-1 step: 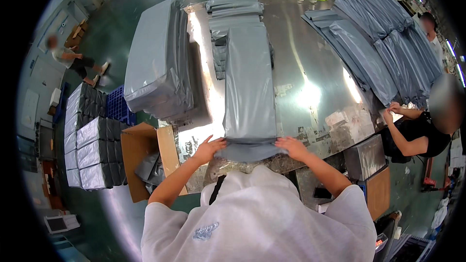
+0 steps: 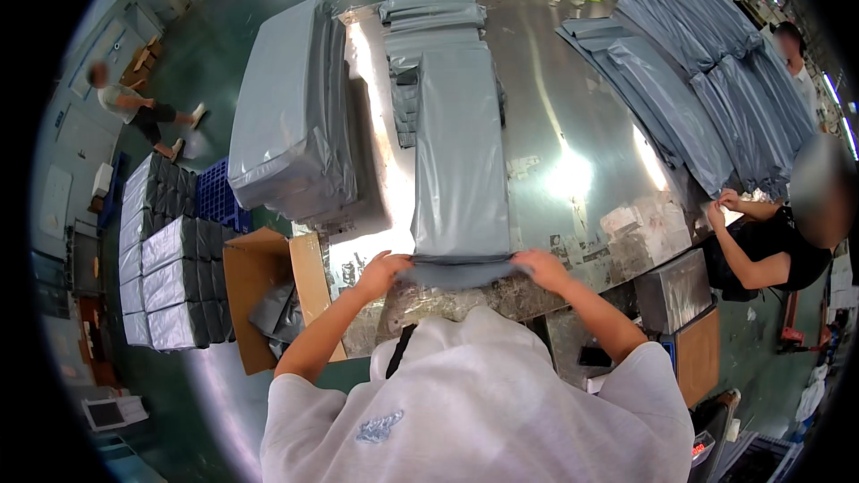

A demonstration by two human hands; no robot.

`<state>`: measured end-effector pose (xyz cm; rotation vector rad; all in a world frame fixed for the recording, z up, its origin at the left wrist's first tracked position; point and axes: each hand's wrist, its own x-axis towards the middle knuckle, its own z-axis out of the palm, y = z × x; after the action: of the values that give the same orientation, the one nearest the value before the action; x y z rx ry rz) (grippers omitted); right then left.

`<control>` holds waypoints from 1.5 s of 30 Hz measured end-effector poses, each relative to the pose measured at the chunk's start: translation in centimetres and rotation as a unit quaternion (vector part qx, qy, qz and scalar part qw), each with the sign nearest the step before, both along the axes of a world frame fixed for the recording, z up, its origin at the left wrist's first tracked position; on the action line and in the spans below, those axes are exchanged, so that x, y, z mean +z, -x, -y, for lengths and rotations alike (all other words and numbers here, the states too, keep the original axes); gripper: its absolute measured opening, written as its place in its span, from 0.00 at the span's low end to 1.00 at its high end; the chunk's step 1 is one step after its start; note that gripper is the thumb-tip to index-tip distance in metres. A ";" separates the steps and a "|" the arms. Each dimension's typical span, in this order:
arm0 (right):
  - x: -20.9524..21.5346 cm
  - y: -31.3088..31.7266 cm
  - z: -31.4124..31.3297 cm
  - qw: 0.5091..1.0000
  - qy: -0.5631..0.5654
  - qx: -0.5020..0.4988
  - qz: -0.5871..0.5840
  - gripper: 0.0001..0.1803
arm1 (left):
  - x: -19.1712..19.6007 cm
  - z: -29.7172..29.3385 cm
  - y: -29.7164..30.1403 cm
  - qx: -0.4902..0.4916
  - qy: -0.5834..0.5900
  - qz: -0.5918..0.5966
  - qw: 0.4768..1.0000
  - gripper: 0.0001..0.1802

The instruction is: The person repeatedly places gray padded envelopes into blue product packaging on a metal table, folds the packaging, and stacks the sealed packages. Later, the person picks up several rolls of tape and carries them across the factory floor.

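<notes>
A long grey plastic bag (image 2: 461,156) lies lengthwise before me on the metal table (image 2: 546,197). At its near-left corner, my left hand (image 2: 382,274) is closed with the fingertips on the edge. My right hand (image 2: 541,270) pinches the near-right corner in the same way. Between the hands runs a dark crease, and a loose flap (image 2: 461,275) hangs blurred on my side of it. Beneath and beyond the bag's far end is a pile of similar grey bags (image 2: 434,13).
A tall stack of grey packages (image 2: 282,98) stands left on the table. Heaped grey bags (image 2: 707,63) cover the right side, where a co-worker's hands (image 2: 723,206) touch them. An open cardboard box (image 2: 234,282) is at my left; a metal box (image 2: 671,291) is at my right.
My fingers, more spread out before, have drawn in and closed on the bag's two near corners. The near flap has shifted slightly away from me. A distant person at left has moved a little.
</notes>
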<state>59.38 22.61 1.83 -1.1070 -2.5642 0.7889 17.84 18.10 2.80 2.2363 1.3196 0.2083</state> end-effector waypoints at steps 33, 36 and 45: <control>26.4 34.3 -10.8 0.669 0.457 -0.015 -0.586 0.40 | 28.2 -4.8 15.5 0.437 -0.069 0.646 0.622 0.31; 24.8 40.4 -13.7 0.722 0.362 -0.050 -0.588 0.42 | 29.8 -8.0 19.0 0.462 0.008 0.639 0.615 0.38; 8.8 31.5 -8.0 0.859 0.323 -0.103 -0.384 0.21 | 12.5 -6.2 21.3 0.581 -0.253 0.537 0.557 0.26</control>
<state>27.88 30.59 10.60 -0.9105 -1.5095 1.6833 -3.43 24.27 15.31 0.5822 1.6928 2.1897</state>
